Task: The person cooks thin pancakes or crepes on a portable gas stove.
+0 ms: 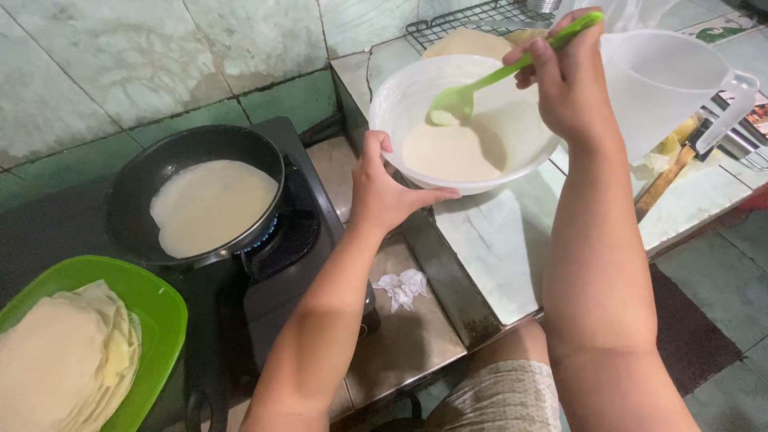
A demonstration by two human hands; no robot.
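Gripping the near rim of the white plastic bowl (468, 120), the left hand (384, 188) had its thumb stretched along the outer wall and its fingers (376, 144) hooked over the lip, so it pinched the rim. I logged the bowl as round, smooth and glossy, resting on the pale marble-patterned table (496, 240), with a shallow pool of cream-coloured batter (452, 152) lying flat in its bottom.

The right hand (568, 80) was closed around the handle of a bright green plastic ladle (512, 68), fingers pressed together on the shaft. The ladle's scoop sat inside the bowl, just above the batter surface, with a little batter in it.

I noted a translucent plastic jug (672, 88) just right of the bowl, behind the right hand. A black wire rack (472, 16) stood beyond the bowl.

Left of the bowl, a round black frying pan (196, 192) sat on a dark gas stove (288, 264), a small blue flame visible under its edge. A thin pale crepe (212, 204), matte and irregularly round, covered most of the pan's base.

At lower left, a lime-green plastic tray (156, 308) with rounded corners held a stack of finished crepes (68, 360), soft and folded at the edges. A crumpled white tissue (404, 288) lay on the metal surface beside the stove.
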